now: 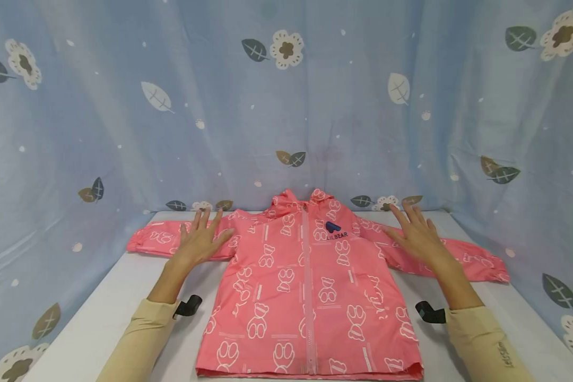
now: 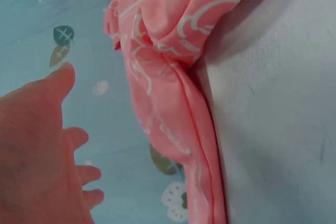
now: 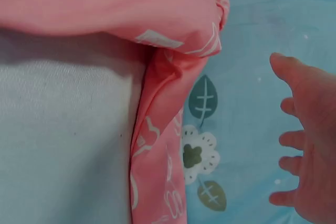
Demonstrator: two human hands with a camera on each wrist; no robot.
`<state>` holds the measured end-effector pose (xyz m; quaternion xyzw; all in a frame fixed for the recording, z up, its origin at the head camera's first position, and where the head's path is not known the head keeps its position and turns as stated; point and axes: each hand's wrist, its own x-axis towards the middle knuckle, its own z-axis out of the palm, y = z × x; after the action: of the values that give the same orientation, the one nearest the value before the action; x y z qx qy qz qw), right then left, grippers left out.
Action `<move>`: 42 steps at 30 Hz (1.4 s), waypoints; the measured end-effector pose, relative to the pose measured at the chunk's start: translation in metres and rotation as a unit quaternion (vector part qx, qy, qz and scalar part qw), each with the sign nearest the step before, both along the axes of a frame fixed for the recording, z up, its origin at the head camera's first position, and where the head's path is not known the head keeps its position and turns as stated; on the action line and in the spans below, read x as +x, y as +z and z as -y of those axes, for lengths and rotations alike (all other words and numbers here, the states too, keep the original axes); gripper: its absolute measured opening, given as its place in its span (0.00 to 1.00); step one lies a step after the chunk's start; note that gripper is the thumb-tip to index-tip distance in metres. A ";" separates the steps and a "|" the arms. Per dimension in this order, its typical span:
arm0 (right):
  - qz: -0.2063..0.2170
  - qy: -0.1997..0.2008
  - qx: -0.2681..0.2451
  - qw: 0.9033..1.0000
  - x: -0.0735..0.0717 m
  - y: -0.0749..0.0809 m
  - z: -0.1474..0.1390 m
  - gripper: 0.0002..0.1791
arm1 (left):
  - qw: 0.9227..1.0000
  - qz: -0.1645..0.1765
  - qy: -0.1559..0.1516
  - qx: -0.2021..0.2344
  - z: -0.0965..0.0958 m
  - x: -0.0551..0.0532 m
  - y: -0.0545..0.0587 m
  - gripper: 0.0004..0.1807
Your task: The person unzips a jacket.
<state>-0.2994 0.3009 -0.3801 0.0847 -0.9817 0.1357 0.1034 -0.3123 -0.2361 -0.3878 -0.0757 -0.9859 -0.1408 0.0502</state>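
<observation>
A pink zip-up jacket (image 1: pixel 279 286) with white line drawings lies front up, its sleeves spread to both sides. Over its left-side sleeve (image 1: pixel 159 237) my left hand (image 1: pixel 198 241) hovers with fingers spread, holding nothing. My right hand (image 1: pixel 417 236) is likewise spread above the other sleeve (image 1: pixel 472 260), also holding nothing. In the left wrist view the sleeve (image 2: pixel 168 114) runs down beside my left hand (image 2: pixel 42 145), apart from it. The right wrist view shows a gap between my right hand (image 3: pixel 315 140) and the sleeve (image 3: pixel 163 145).
The jacket lies on a white table (image 1: pixel 95 313). Behind and at both sides hangs a blue curtain (image 1: pixel 219 106) printed with leaves and flowers. A black strap piece (image 1: pixel 188 306) sits at my left wrist, and another black piece (image 1: pixel 430 313) at my right.
</observation>
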 end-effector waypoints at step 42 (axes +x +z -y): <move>0.066 0.120 -0.060 0.989 -0.050 0.037 0.087 0.26 | 0.981 -0.031 -0.171 0.088 -0.097 -0.066 0.028 0.31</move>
<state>-0.3491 0.2143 -0.3433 0.1863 -0.9593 0.2107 0.0266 -0.3780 -0.1396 -0.3602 -0.2426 -0.9403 -0.2307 0.0623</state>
